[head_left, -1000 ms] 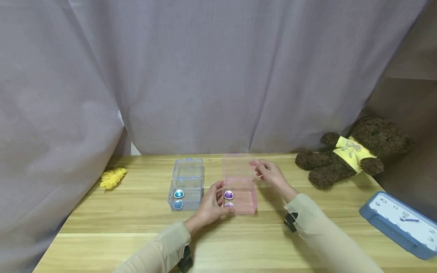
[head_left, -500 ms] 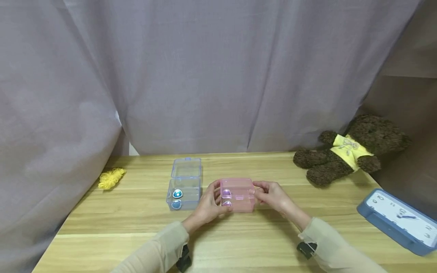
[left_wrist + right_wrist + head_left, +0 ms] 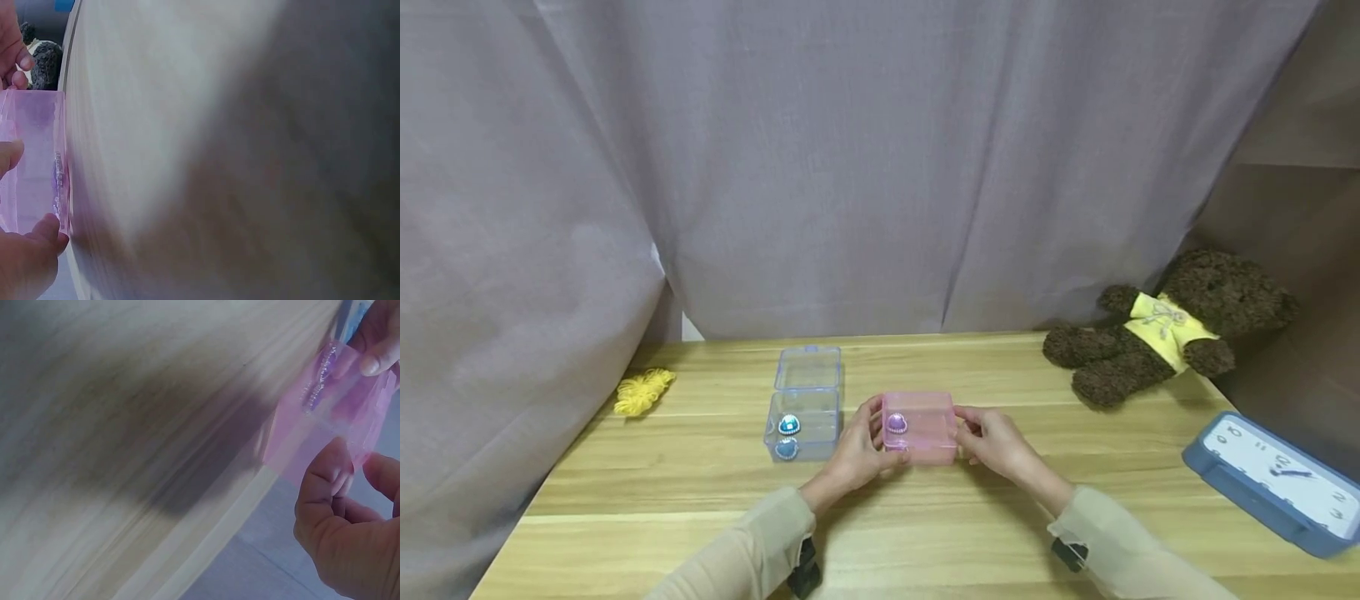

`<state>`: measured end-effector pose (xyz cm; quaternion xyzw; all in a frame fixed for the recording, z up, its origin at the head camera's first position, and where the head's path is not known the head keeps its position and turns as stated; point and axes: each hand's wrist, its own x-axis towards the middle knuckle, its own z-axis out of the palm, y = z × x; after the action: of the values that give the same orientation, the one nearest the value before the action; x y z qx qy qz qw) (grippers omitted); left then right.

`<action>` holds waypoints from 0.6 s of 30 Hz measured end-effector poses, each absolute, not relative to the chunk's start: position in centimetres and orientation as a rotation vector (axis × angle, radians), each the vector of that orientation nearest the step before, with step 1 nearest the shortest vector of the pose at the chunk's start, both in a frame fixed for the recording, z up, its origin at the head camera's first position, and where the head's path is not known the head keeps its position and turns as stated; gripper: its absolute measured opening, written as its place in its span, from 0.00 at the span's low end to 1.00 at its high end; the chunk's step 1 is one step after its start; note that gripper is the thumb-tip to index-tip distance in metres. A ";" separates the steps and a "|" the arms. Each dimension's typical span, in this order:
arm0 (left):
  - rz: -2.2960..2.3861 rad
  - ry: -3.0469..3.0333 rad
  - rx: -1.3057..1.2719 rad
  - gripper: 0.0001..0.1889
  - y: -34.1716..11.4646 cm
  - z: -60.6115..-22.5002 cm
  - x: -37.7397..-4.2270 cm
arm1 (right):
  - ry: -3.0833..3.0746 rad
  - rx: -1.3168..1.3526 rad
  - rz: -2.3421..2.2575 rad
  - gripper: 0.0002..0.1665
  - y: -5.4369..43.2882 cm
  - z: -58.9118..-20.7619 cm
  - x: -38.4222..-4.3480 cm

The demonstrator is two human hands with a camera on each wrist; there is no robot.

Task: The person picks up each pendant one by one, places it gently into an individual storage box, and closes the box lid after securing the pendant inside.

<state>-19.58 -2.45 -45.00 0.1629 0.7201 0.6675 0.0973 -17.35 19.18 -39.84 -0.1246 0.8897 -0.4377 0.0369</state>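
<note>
A see-through pink plastic box (image 3: 928,412) stands on the table with its lid down. Through it shows a purple gem ornament with a pale beaded edge (image 3: 897,423), and part of a second one low at the front left. My left hand (image 3: 859,450) holds the box's left side, its thumb at the front and its fingers behind the wall. At the right side, the thumb and fingers of my right hand (image 3: 1000,444) grip the edge. Left of these, a pale blue plastic box (image 3: 820,412) has its lid folded back, with two blue gem ornaments (image 3: 788,425) inside.
A bundle of yellow yarn (image 3: 644,392) lies at the table's left edge. On the right are a brown teddy bear (image 3: 1108,379) in a yellow top and a blue-framed clock (image 3: 1277,483). Grey curtain (image 3: 820,167) hangs along the back edge.
The pink box's lid stood raised, with my right hand at its edge; it has swung forward and down. My right hand came down with it to the box's side. My left hand kept its hold.
</note>
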 end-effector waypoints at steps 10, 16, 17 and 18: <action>1.948 2.202 0.527 0.39 -2.6 -44.9 -19.4 | 2.585 -0.221 -1.518 0.25 18.9 -40.3 -17.4; 1.815 2.379 0.526 0.40 -2.3 -44.2 -19.5 | 2.416 -0.096 -1.692 0.27 19.1 -40.8 -17.7; 1.794 2.412 0.527 0.40 -2.3 -44.1 -19.5 | 2.403 -0.070 -1.708 0.28 19.2 -40.8 -17.8; 1.774 2.436 0.522 0.41 -2.3 -43.8 -19.5 | 2.401 -0.042 -1.721 0.28 19.3 -40.6 -17.8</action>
<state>-19.49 -2.32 -43.85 0.1706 0.7957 0.5797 0.0417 -17.85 19.30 -40.64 -0.0142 0.8090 -0.5801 0.0935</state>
